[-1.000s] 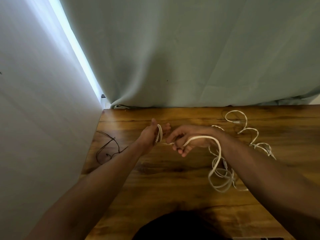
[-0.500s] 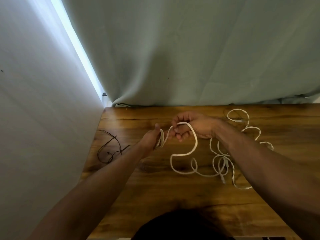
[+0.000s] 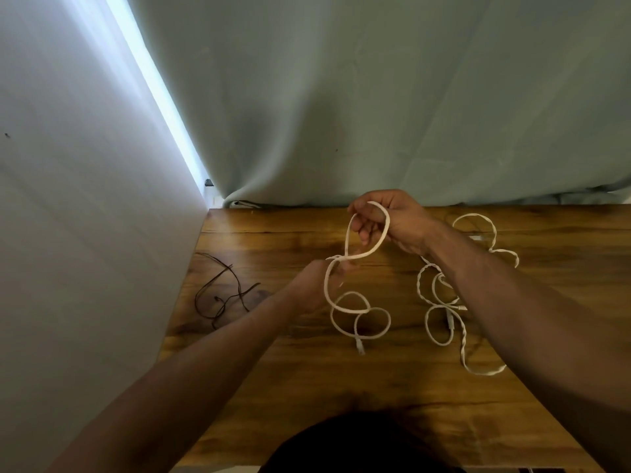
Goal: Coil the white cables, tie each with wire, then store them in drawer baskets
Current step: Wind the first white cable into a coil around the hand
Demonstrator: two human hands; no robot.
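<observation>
A white cable (image 3: 362,314) runs between both hands over the wooden table (image 3: 307,387). My left hand (image 3: 316,285) pinches it near the table's middle, where a small coil is gathered. My right hand (image 3: 392,221) is raised toward the back edge and holds a loop of the same cable. Below the hands the cable's loose end lies in two loops with its plug pointing toward me. More white cables (image 3: 444,302) lie tangled on the right, partly hidden under my right forearm. Thin dark tie wires (image 3: 222,291) lie at the table's left edge.
A grey-green curtain (image 3: 375,114) hangs along the table's back edge. A pale wall (image 3: 68,233) closes the left side. A dark rounded shape (image 3: 358,445) sits at the near edge, below the camera.
My right hand has lifted up and back toward the curtain, drawing a taller loop of cable. The loose cable on the table has been pulled left into two small loops.
</observation>
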